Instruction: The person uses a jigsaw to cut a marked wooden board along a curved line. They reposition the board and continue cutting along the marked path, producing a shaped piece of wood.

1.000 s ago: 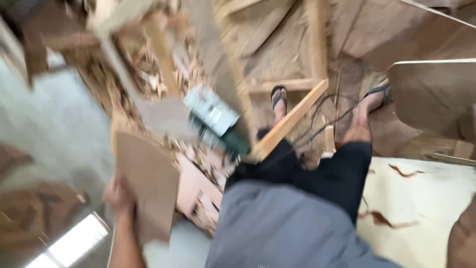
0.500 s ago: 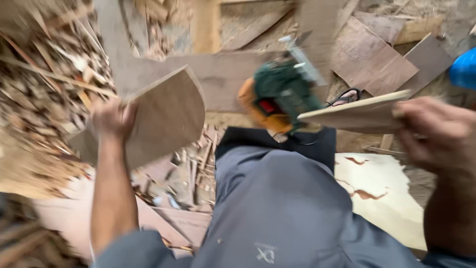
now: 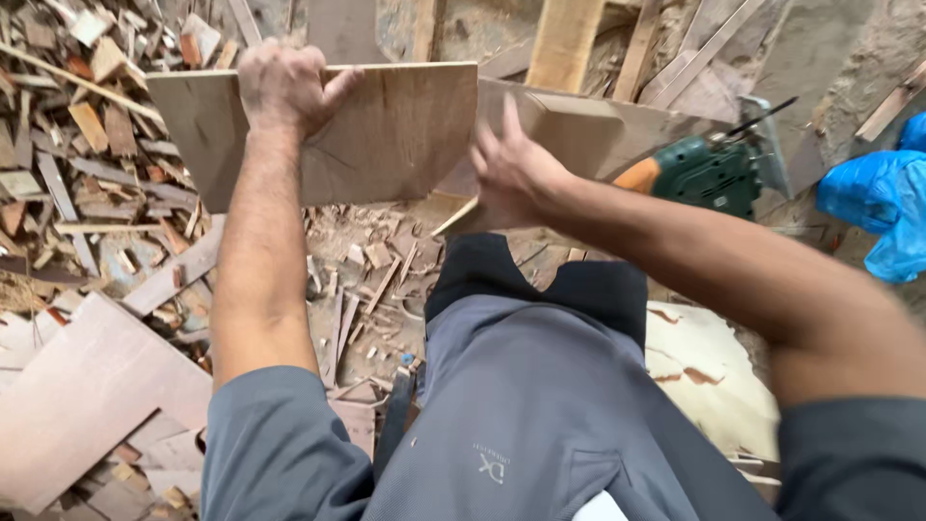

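My left hand [image 3: 285, 85] grips the top edge of a flat plywood board [image 3: 386, 130], holding it up in front of me. My right hand [image 3: 516, 169] grasps a second plywood piece [image 3: 598, 130] that sits just behind and to the right of the first, its edge overlapping it. A green and orange power saw [image 3: 704, 174] lies on the ground right behind the second piece. My grey shirt and dark trousers fill the bottom of the view.
A heap of wood offcuts and splinters [image 3: 87, 154] covers the ground at left. A large pale board [image 3: 87, 396] lies at the lower left. Timber planks [image 3: 564, 39] lie at the top. Blue plastic [image 3: 878, 193] shows at the right edge.
My view has swung from the floor to the boards. My left hand lifted its plywood higher and toward centre. My right hand brought its piece in behind it.
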The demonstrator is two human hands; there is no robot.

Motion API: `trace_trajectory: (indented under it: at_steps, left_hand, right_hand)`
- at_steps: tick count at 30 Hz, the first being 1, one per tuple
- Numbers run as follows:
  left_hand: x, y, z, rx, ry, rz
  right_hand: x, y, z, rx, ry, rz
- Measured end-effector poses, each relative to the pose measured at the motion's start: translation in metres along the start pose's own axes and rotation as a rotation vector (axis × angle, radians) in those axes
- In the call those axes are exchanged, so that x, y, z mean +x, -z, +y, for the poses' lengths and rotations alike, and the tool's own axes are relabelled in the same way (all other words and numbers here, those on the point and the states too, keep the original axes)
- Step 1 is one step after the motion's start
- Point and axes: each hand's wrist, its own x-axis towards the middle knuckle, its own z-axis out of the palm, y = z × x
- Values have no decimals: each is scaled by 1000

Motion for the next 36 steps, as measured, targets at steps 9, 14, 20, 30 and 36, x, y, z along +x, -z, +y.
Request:
trace_trajectory:
  at_steps: [9,14,20,30,36]
  left_hand:
    - [-27,1,-21,-71,123,-249]
    - [-18,5,14,-124,129,-380]
    - [-6,4,26,-182,70,-243]
    - [6,-6,31,-295,137,-163]
    - [4,-15,49,-196,55,-59]
  right_hand:
    - [-58,-38,-65,989,-1179,-22]
    - [-91,-59,-74,1091,-1471,-456]
    - [-80,-64,-70,1424,-1640,-414]
    - [-62,-82,-82,1243,-1674,-555]
    - [-50,-84,-85,1119,-1642,-641]
